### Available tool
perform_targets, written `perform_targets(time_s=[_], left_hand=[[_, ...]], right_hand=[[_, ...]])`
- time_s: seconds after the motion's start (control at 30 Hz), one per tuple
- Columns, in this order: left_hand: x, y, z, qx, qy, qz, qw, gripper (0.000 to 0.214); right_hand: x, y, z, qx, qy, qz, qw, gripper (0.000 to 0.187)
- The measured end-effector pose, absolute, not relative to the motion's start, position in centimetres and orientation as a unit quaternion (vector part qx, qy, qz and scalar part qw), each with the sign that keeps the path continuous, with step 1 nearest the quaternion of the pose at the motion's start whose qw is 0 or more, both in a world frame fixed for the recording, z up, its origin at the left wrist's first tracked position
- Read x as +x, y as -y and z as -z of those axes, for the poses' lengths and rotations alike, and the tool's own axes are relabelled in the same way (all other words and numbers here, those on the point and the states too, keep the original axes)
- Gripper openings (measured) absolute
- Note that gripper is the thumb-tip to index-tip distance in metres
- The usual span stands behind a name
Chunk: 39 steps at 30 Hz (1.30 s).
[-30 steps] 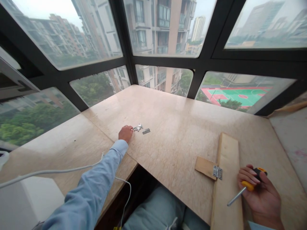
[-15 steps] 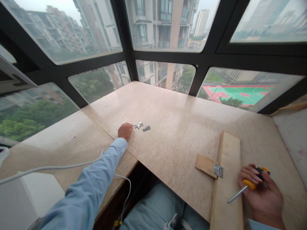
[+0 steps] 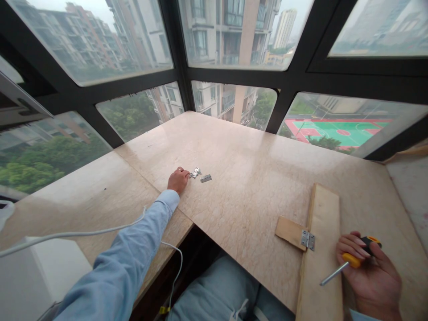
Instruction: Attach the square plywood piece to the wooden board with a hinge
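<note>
My left hand [image 3: 178, 180] reaches out over the tabletop, its fingers pinched together at the edge of a small pile of metal hardware [image 3: 195, 172]. Whatever is between those fingertips is too small to make out. Just right of the pile lies a flat metal hinge [image 3: 206, 178]. My right hand [image 3: 377, 278] is wrapped around a yellow and black screwdriver [image 3: 351, 260], its shaft pointing down-left over a long wooden board [image 3: 323, 223]. A metal hinge [image 3: 308, 240] joins that board to a small wooden piece [image 3: 289, 231] on its left.
The stone-like tabletop [image 3: 240, 196] ends at a front edge above my legs. A white cable [image 3: 83, 233] runs across the left side and passes by my left sleeve. Dark-framed windows [image 3: 234, 76] border the back. A white box-like object [image 3: 60, 261] stands at lower left.
My left fingers have moved slightly right, closer in to the hardware pile. The right hand still holds the screwdriver over the board. The whole view has shifted a little.
</note>
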<state>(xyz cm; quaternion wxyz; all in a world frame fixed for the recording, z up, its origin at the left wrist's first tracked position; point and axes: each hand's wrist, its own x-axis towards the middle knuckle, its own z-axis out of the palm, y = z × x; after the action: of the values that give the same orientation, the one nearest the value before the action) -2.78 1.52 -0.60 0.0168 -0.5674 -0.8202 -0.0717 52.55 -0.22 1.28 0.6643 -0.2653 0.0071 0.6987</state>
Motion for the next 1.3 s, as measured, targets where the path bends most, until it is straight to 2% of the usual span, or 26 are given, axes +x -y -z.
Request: perform_targets(time_s=[0.37, 0.73, 1.0, 1.13, 1.3], left_hand=[[-2.5, -1.7, 0.4, -0.559, 0.827, 0.058, 0.012, 0.028], [-1.5, -0.7, -1.0, -0.503, 0.839, 0.206, -0.036, 0.020], [5.4, 0.6, -4.2, -0.535, 0.767, 0.330, -0.130, 0.018], [11.2, 1.2, -4.9, -0.575, 0.658, 0.425, -0.237, 0.020], [19.6, 1.5, -4.4, -0.605, 0.560, 0.436, -0.360, 0.017]], right_hand=[[52.8, 0.1, -1.0, -0.256, -0.006, -0.701, 0.666, 0.049], [52.9, 0.1, -0.9, -0.249, -0.004, -0.702, 0.667, 0.049], [53.0, 0.1, -0.8, -0.233, -0.027, -0.714, 0.660, 0.045], [52.7, 0.0, -1.2, -0.230, -0.028, -0.711, 0.664, 0.039], [52.8, -0.2, -1.0, -0.198, -0.021, -0.721, 0.664, 0.038]])
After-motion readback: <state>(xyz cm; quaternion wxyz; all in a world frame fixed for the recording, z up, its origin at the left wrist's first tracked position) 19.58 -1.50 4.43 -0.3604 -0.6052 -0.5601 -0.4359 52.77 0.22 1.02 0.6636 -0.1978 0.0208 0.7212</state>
